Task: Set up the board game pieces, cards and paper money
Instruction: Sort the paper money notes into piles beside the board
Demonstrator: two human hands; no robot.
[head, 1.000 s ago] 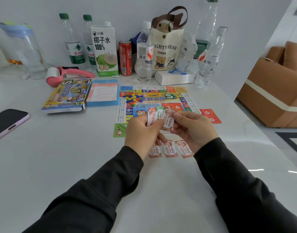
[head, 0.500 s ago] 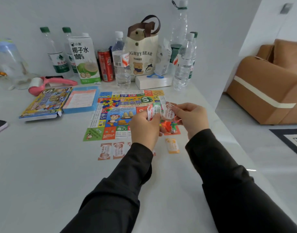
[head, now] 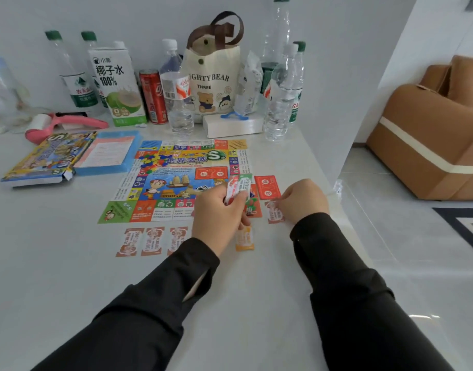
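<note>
On the white worktop [head: 56,263], the game box [head: 46,158] lies far left beside a blue tray [head: 106,152] holding a printed sheet. The game board [head: 176,180] lies flat, with 3 orange notes [head: 152,241] in a row just below it. The left hand [head: 216,218] grips a fan of paper money [head: 238,187]. The right hand [head: 302,200] pinches 1 note [head: 274,212] against the worktop, near a red card [head: 267,186].

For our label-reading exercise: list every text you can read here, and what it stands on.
"椰子水 100%": carton
"IGHTY BEAR THREE": tote bag
"世界之旅", "S": game board
"S": game box
"农夫山": bottle
Paper money, cards, red can: too blurred.
</note>
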